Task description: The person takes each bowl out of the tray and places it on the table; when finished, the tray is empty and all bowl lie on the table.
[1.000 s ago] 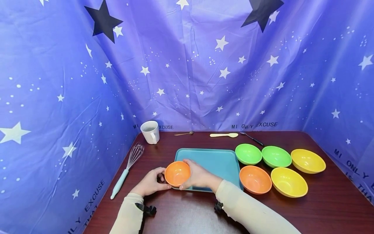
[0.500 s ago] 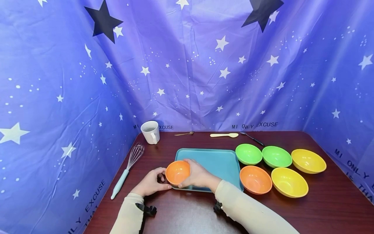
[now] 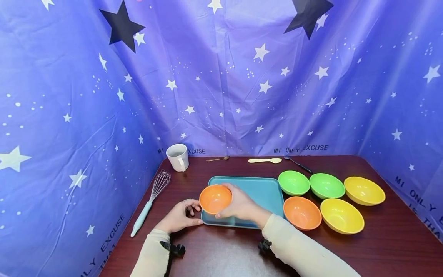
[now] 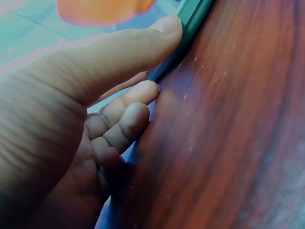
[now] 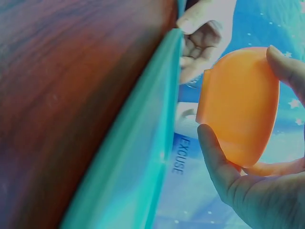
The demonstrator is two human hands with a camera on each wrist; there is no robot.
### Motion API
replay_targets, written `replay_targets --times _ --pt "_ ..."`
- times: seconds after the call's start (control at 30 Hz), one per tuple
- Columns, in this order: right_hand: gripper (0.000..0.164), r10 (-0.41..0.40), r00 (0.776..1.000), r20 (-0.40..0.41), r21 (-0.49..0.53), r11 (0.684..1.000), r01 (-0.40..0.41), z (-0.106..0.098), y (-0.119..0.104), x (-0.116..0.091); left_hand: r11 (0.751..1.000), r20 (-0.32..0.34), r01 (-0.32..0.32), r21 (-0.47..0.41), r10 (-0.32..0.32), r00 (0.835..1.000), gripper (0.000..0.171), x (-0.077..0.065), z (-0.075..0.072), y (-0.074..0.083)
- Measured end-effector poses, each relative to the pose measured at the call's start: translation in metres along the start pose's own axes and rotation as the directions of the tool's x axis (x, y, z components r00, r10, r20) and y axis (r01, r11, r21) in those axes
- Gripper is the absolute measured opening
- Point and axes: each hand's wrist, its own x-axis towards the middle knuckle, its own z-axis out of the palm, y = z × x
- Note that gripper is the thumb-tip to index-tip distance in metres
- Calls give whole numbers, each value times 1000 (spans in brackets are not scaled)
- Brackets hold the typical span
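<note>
My right hand [image 3: 243,206] grips a small orange bowl [image 3: 214,199], thumb and fingers spread around its side. In the right wrist view, the bowl [image 5: 243,107] is held apart from the blue-green tray [image 3: 257,192]; it hangs over the tray's left part. At the tray's front left corner, my left hand [image 3: 178,215] has its thumb against the rim. Its other fingers are loosely bent beside the tray's left side, as the left wrist view shows of the hand [image 4: 105,86]. Whether those fingertips touch the tray is hard to tell.
Right of the tray stand two green bowls [image 3: 294,182], another orange bowl [image 3: 302,212] and two yellow bowls [image 3: 342,215]. A whisk [image 3: 150,202] and a white mug [image 3: 178,157] are on the left. Along the back lie a small spoon [image 3: 218,158], a cream spoon [image 3: 264,161] and a black-handled utensil [image 3: 299,165].
My right hand has moved the orange bowl slightly up and to the right, away from my left hand, uncovering the tray's front left corner. The left hand has stayed there.
</note>
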Motion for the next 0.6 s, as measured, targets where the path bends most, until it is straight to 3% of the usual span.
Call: replay_targets --times 0.2,0.33,0.47,0.6 --pt "115 -32 999 -23 42 999 33 -22 -9 -14 1000 -15 -17 -23 16 1000 57 0 2 2" --pt "114 -49 998 -45 72 996 52 -40 -12 -25 998 -27 -24 -53 23 999 56 -3 2 18" --pt "115 -52 995 -83 40 998 55 -60 -14 -36 996 -22 -31 -81 29 999 55 -8 -3 36" --pt "116 -37 992 -120 -2 999 37 -80 -16 -49 996 -19 -27 -86 26 999 55 -9 -5 40"
